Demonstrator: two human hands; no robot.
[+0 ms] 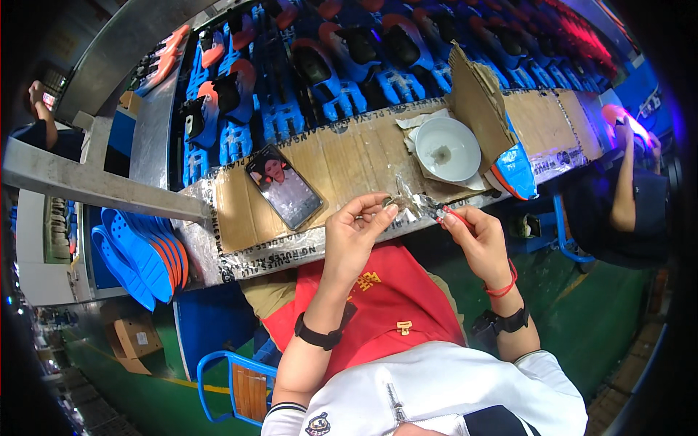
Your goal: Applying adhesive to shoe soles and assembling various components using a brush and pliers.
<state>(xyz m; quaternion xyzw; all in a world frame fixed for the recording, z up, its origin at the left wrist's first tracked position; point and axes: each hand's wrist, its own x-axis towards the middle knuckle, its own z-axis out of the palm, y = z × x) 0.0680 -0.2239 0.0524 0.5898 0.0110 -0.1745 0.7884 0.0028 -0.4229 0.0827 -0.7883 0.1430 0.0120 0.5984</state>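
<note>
Pinching small dark piece (388,203) in left hand (356,231), thumb pad against index finger. Held right at the fingertips, on the side facing the other hand, not back in the palm. Too small to identify. Pinching red-and-silver item (442,213) in right hand (476,236) between thumb and fingers, silvery end angled left toward the dark piece. Mostly hidden by fingers, so cannot tell exact kind. Working at front edge of cardboard-covered tabletop (356,156), grips near each other with a visible gap between. Beyond the right grip: white bowl (464,138) on paper, dark patch at the bottom. Just right of bowl: upright cardboard flap (480,102), then blue-and-orange shoe (516,173) near the tabletop edge. Left of left grip, well clear of the fingers: phone (283,187), face up, screen lit, set at a slant. Farther left, past end of tabletop: stack of blue shoes (131,251), some orange-edged. Across the back: rows of blue-and-orange footwear (358,65) with dark openings.
</note>
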